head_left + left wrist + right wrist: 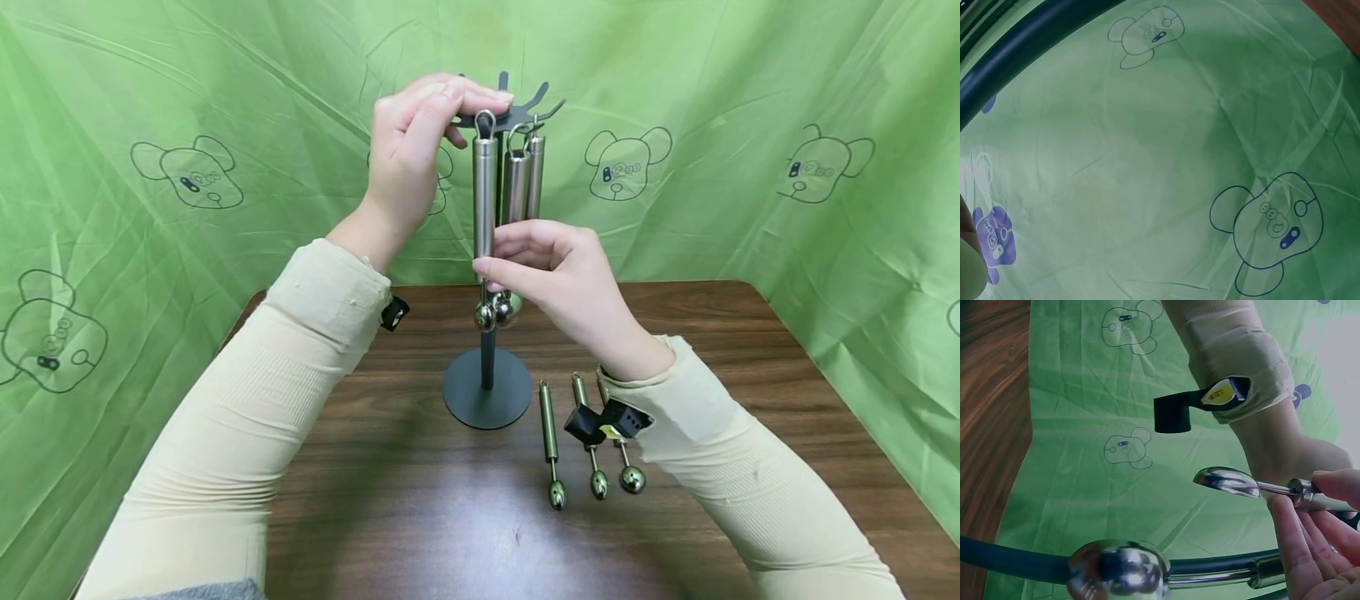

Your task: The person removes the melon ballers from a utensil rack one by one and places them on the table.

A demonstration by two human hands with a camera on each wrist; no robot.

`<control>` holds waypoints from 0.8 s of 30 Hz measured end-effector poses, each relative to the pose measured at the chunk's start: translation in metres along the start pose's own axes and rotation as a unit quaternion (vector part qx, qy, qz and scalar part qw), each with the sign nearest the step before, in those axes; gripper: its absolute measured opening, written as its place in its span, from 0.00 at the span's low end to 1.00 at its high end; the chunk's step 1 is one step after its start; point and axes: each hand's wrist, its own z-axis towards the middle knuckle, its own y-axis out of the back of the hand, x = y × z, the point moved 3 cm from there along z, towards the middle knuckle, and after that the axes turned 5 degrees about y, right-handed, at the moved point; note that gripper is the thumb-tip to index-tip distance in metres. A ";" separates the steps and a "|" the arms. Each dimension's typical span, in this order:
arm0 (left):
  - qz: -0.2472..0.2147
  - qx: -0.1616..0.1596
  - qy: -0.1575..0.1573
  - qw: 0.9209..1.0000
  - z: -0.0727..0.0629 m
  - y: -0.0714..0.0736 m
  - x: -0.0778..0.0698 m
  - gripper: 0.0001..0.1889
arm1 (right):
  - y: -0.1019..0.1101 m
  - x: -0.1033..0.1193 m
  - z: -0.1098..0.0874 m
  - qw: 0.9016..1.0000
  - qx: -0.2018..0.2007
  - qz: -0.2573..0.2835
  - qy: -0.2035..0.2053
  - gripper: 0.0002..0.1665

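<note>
Green cloth is hanging around the table, whose dark wood is spreading out toward me. The stand is rising from the far part of the table, its prongs fanning out at the top. My left hand is resting fingers across that top, another fingertip showing lower down; I cannot tell whether it is gripping the metal. My right hand is holding one scoop, thumb and fingers pinching the lower end of its handle. The scoop is standing upright on the near side of the pole, most of its handle rising above my thumb, its bowl sticking out below my fingers. Two other scoops are hanging just to its right and farther off. Three loose scoops are lying right of the base, bowls toward me, my black wrist camera partly hiding two. The held scoop's ring is sitting at a prong's tip, just below my left fingers.
</note>
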 end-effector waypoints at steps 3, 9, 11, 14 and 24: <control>0.001 0.001 -0.002 1.000 0.000 0.000 0.000 0.20 | 0.001 0.004 -0.002 1.000 0.000 0.002 0.001 0.14; 0.015 0.010 -0.015 1.000 0.001 0.000 -0.002 0.20 | 0.003 0.010 -0.007 1.000 -0.004 -0.001 0.011 0.13; 0.026 0.013 -0.021 0.999 0.002 0.000 -0.003 0.20 | 0.005 0.011 -0.009 1.000 -0.008 0.001 0.014 0.13; 0.044 0.016 -0.030 0.998 0.003 0.000 -0.004 0.20 | 0.008 0.012 -0.012 1.000 -0.012 0.011 0.020 0.13; 0.125 0.008 -0.081 0.989 0.004 0.003 -0.007 0.18 | 0.025 0.010 -0.028 0.998 -0.033 0.035 0.040 0.13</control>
